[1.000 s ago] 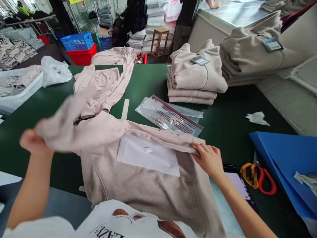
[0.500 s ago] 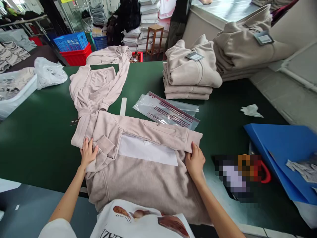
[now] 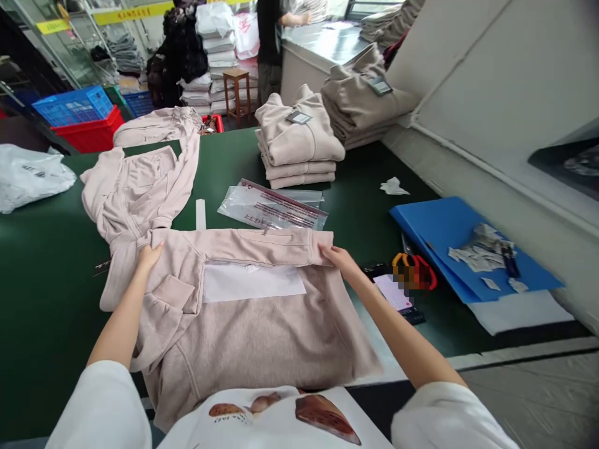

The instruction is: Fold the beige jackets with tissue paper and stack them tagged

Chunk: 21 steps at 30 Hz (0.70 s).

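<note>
A beige sweatshirt (image 3: 262, 337) lies spread before me, with one sleeve (image 3: 276, 244) folded straight across its upper part. Partly under that sleeve is a white sheet (image 3: 253, 284) with a small printed label. My left hand (image 3: 150, 257) is closed on the fabric near the shoulder fold, its fingertips partly hidden. At the other end, my right hand (image 3: 337, 258) pinches the sleeve's cuff. The second cuff (image 3: 173, 292) rests folded back on the left side of the sweatshirt. Just beyond the sleeve lie clear printed plastic bags (image 3: 276, 206).
Another beige garment (image 3: 140, 181) lies at the far left, near a white strip (image 3: 201, 215). Folded garments (image 3: 299, 140) are stacked at the back. To the right are a phone (image 3: 395, 293), scissors (image 3: 428, 274) and a blue folder (image 3: 440, 231) bearing paper scraps. A person (image 3: 270, 50) stands beyond.
My left hand has gone from spread on the fabric to closed at the upper fold. My right hand has moved up with the cuff, and the sleeve lies straighter. The view has swung right.
</note>
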### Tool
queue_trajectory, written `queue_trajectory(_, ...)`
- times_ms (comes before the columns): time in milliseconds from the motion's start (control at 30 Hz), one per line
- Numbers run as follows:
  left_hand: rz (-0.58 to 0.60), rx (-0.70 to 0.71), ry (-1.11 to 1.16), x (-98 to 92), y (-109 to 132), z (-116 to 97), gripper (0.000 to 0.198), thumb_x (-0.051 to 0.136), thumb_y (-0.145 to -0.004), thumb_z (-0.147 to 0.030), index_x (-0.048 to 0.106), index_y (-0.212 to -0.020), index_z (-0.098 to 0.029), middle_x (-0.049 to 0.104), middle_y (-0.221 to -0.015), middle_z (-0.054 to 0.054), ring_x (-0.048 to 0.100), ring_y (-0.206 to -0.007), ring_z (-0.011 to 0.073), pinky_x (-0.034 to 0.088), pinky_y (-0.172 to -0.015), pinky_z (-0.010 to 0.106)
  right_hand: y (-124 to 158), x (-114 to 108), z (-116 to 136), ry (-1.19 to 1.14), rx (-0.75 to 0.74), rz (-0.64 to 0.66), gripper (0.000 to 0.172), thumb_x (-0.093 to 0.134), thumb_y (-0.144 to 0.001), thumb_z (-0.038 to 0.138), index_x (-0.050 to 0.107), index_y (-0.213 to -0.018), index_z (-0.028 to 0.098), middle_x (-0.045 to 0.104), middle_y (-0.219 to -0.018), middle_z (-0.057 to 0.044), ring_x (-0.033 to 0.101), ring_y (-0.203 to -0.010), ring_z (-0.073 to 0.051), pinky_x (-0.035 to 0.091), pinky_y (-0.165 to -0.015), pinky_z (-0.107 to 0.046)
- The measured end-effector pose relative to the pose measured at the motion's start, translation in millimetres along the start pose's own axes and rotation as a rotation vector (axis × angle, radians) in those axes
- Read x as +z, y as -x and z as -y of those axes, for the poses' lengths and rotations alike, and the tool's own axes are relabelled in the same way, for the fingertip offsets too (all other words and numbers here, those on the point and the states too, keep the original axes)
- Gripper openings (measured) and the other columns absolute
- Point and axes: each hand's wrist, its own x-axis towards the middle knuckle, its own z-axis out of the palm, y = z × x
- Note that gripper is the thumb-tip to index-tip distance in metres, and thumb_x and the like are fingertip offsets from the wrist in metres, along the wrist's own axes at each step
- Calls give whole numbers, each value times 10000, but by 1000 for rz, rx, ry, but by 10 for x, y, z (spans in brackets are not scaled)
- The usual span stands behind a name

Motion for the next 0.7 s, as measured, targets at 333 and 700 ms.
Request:
queue_trajectory(333, -24, -62, -77, 29, 192, 167, 425, 319, -890, -451, 596, -1047, -170, 684, -991, 188, 633, -1050, 418, 500, -842, 576, -252, -23, 165, 357, -239, -166, 240, 493, -963, 409, 530, -888, 184, 651, -907, -93, 548, -814, -209, 315, -700, -281)
queue_trajectory(700, 12, 1000, -59, 354, 1184, -1991, 428, 411, -926, -409, 542, -1271, -194, 559, -1342, 170, 481, -1295, 349, 382, -1097, 520, 598, 79, -424, 310, -84, -339, 281, 534, -943, 377, 605, -1114, 166, 624, -1142, -123, 523, -1063, -289, 335, -901, -406)
